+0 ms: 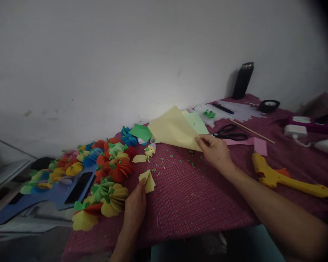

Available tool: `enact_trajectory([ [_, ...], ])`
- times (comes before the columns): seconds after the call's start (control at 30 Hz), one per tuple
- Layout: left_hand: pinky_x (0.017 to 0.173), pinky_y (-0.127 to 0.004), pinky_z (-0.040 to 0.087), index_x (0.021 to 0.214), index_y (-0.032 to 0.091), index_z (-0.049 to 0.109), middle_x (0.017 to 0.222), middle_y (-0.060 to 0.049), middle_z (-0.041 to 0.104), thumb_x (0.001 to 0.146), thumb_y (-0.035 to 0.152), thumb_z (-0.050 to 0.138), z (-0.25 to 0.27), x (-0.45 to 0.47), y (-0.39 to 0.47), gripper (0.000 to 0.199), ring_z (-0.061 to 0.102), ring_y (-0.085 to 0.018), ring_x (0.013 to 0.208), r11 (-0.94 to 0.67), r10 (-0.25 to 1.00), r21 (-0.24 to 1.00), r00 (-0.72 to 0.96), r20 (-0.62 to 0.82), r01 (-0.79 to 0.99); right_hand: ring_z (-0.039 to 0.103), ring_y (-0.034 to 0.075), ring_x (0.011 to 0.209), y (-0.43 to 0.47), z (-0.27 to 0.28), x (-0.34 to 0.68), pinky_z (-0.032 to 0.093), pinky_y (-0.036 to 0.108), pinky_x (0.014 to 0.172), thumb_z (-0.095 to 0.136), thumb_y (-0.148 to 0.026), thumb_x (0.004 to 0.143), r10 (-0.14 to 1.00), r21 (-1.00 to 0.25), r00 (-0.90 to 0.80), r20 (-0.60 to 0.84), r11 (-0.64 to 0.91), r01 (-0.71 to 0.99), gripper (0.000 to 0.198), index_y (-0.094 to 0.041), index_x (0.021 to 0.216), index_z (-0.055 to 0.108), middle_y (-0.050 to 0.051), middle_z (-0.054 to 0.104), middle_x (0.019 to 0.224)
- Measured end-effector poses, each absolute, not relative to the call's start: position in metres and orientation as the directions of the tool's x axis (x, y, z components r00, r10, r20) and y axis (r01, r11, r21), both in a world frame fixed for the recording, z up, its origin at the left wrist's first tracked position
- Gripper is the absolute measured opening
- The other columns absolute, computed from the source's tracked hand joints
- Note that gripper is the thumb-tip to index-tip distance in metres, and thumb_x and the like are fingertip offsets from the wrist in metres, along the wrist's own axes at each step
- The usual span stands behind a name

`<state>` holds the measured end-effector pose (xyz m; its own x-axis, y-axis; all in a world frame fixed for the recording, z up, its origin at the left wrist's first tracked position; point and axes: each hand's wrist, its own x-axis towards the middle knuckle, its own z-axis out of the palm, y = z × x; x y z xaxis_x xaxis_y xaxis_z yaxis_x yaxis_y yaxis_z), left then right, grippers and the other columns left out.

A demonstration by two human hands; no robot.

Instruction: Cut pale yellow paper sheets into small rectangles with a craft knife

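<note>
We've got a plain, pale wall (142, 54) across the back and, in front of it, a table draped in a maroon checked cloth (177, 207).

Straight to the hands: our left hand (136, 204), low on the near left, has thumb and fingers closed on a small folded piece of pale-yellow paper (150, 183). Our right hand (214, 151) pinches the near right corner of a large pale-yellow sheet of paper (173, 127), which slants up over the middle of the table. A pale-green sheet of paper (199, 123) peeks out behind it, and a bright-green piece of paper (140, 133) sits at its left.

Between the hands we see a small heap of yellow paper shreds (150, 151), with tiny green paper scraps (171, 156) scattered to its right.

Out to the left, it's a crowd of round, many-coloured folded-paper ornaments (120, 170)! To the right, we have black-handled scissors (223, 135), a pink strip of paper (260, 146), a thin wooden stick (253, 131) and, nearer us, a yellow plastic glue gun (289, 181). Far right, a tall black bottle (243, 82) stands near the wall, just beyond a spread of translucent sticks (244, 113).
</note>
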<state>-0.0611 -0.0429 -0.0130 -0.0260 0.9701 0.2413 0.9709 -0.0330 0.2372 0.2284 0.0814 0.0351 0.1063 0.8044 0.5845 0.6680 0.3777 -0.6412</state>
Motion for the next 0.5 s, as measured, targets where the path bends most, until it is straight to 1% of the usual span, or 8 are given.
enact_trajectory([
  [0.13,0.096,-0.034,0.034,0.114,0.016,0.045,0.122,-0.009,0.048,0.084,0.03,0.038,-0.01,-0.055,-0.047,0.034,0.043,-0.018,0.113,-0.123,0.97,0.206,0.074,0.233,0.971,0.058,0.013,0.063,0.076,0.043,0.23,0.04,0.022,0.055,0.044,-0.03,0.08,0.775,-0.668,0.146,0.615,0.413,0.62,0.023,-0.019,0.086,0.064,0.0,0.065,0.074],
  [0.23,0.098,-0.035,0.032,0.116,0.017,0.045,0.133,-0.009,0.033,0.083,0.032,0.04,-0.01,-0.053,-0.049,0.036,0.034,-0.02,0.12,-0.131,0.967,0.178,0.087,0.238,0.975,0.058,0.013,0.064,0.072,0.046,0.228,0.042,0.022,0.056,0.045,-0.029,0.08,0.762,-0.681,0.145,0.631,0.456,0.573,0.023,-0.019,0.086,0.064,0.001,0.065,0.076],
  [0.27,0.098,-0.035,0.032,0.116,0.017,0.045,0.135,-0.008,0.031,0.084,0.03,0.039,-0.011,-0.054,-0.048,0.035,0.033,-0.02,0.12,-0.126,0.967,0.17,0.083,0.242,0.977,0.058,0.013,0.066,0.07,0.046,0.228,0.043,0.023,0.058,0.045,-0.029,0.08,0.756,-0.684,0.145,0.639,0.472,0.556,0.022,-0.019,0.087,0.063,0.001,0.065,0.077],
  [0.3,0.097,-0.034,0.033,0.115,0.018,0.046,0.133,-0.008,0.033,0.084,0.028,0.037,-0.012,-0.055,-0.047,0.033,0.034,-0.019,0.12,-0.123,0.966,0.16,0.081,0.244,0.979,0.058,0.014,0.067,0.069,0.046,0.227,0.043,0.024,0.059,0.045,-0.029,0.08,0.748,-0.687,0.148,0.647,0.488,0.539,0.022,-0.018,0.087,0.063,0.001,0.065,0.078],
  [0.4,0.096,-0.033,0.034,0.11,0.018,0.05,0.121,-0.007,0.048,0.085,0.024,0.034,-0.016,-0.06,-0.04,0.029,0.043,-0.017,0.113,-0.124,0.967,0.126,0.092,0.238,0.984,0.059,0.015,0.072,0.065,0.049,0.227,0.045,0.026,0.065,0.046,-0.027,0.079,0.722,-0.687,0.144,0.676,0.548,0.478,0.021,-0.019,0.089,0.063,0.003,0.065,0.082],
  [0.43,0.096,-0.033,0.035,0.108,0.018,0.051,0.117,-0.008,0.051,0.085,0.023,0.034,-0.017,-0.062,-0.038,0.029,0.045,-0.017,0.111,-0.121,0.966,0.119,0.09,0.241,0.985,0.059,0.015,0.074,0.064,0.05,0.227,0.046,0.027,0.068,0.047,-0.026,0.079,0.714,-0.68,0.127,0.689,0.576,0.453,0.02,-0.019,0.09,0.063,0.003,0.065,0.084],
  [0.5,0.094,-0.034,0.037,0.106,0.016,0.053,0.113,-0.009,0.054,0.085,0.021,0.034,-0.018,-0.064,-0.032,0.028,0.047,-0.019,0.109,-0.109,0.961,0.125,0.072,0.266,0.986,0.058,0.015,0.082,0.062,0.053,0.228,0.045,0.03,0.075,0.049,-0.023,0.079,0.697,-0.652,0.034,0.716,0.652,0.387,0.018,-0.021,0.09,0.063,0.003,0.064,0.089],
])
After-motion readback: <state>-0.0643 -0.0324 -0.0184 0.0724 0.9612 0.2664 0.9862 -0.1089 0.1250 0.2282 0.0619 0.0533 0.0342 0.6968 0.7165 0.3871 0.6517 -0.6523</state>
